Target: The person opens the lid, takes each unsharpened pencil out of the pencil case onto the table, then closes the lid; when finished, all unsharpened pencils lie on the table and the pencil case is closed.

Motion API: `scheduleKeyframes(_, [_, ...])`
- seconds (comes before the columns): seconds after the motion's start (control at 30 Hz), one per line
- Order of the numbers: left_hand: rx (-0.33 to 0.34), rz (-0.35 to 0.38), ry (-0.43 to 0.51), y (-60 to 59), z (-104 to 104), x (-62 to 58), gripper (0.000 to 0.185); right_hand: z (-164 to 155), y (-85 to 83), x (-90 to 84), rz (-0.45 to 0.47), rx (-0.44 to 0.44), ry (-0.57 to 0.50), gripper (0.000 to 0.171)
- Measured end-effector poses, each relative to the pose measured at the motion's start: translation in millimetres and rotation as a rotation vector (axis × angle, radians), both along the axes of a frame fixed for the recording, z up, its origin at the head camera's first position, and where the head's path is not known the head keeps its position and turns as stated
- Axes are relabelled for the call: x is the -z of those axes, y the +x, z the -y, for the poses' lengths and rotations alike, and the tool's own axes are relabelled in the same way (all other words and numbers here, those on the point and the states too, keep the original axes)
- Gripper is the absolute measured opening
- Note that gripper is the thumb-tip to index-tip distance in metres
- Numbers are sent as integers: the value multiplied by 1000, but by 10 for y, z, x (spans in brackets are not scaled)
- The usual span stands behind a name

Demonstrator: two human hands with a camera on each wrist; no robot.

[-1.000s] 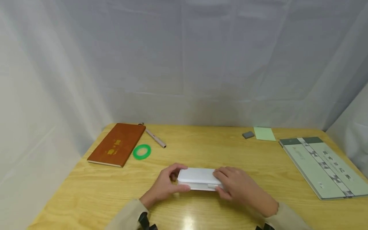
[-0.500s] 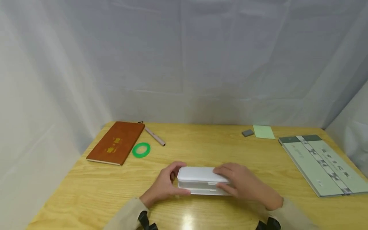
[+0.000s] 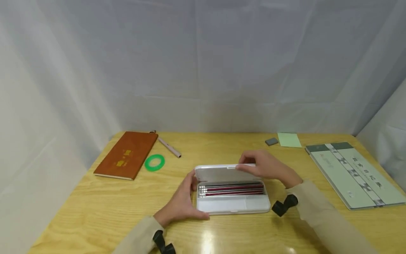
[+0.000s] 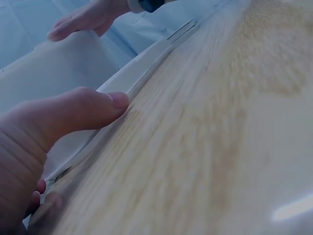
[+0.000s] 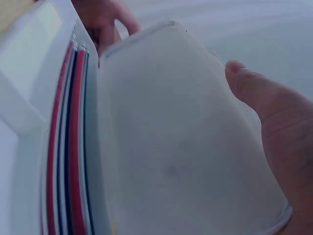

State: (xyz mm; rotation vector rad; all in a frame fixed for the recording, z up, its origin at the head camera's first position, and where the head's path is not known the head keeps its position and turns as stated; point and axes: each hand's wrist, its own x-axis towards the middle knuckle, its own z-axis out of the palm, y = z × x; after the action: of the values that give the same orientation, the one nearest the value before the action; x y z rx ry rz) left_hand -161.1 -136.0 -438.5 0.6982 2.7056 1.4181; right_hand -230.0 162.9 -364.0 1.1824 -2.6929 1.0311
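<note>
A white plastic pencil case lies open on the wooden table in front of me. Its lid stands nearly upright at the back. Several red and dark pencils lie in the tray. My left hand grips the case's left end, thumb on the front edge and fingers behind. My right hand pinches the lid's top edge. In the right wrist view the lid fills the frame beside the pencils, with my thumb on it. The left wrist view shows my thumb on the case's rim.
A brown notebook, a green tape ring and a pen lie at the back left. A grey eraser and green sticky notes sit at the back right, a green-and-white book at the right. White cloth walls enclose the table.
The case was closed a second ago. My right hand has lifted the lid up and back, showing the pencils. My left hand stayed on the case's left end.
</note>
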Motion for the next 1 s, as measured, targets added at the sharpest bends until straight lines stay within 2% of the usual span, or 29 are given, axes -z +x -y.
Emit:
scheduleKeyframes(0.13, [-4, -19, -11, -11, -5, -13, 148, 22, -189, 12, -7, 114, -20, 17])
scheduleKeyframes(0.27, [-14, -27, -39, -16, -9, -22, 152, 44, -306, 44, 23, 179, -21, 21])
scheduleKeyframes(0.57, [-17, -28, -59, -9, -23, -17, 151, 64, -422, 95, 35, 224, 29, 26])
scheduleKeyframes(0.73, [-13, -42, -58, -11, -22, -8, 150, 81, -419, 88, 17, 230, 62, 27])
scheduleKeyframes(0.83, [-17, -40, -54, -14, -21, -18, 150, 92, -339, 49, -126, 199, 122, 30])
scheduleKeyframes(0.97, [-14, -46, -56, -24, -27, -23, 150, 149, -130, -60, -456, 152, 154, 34])
scheduleKeyframes(1.0, [-10, -47, -54, -28, -30, -23, 150, 171, -64, -83, -510, 136, 141, 34])
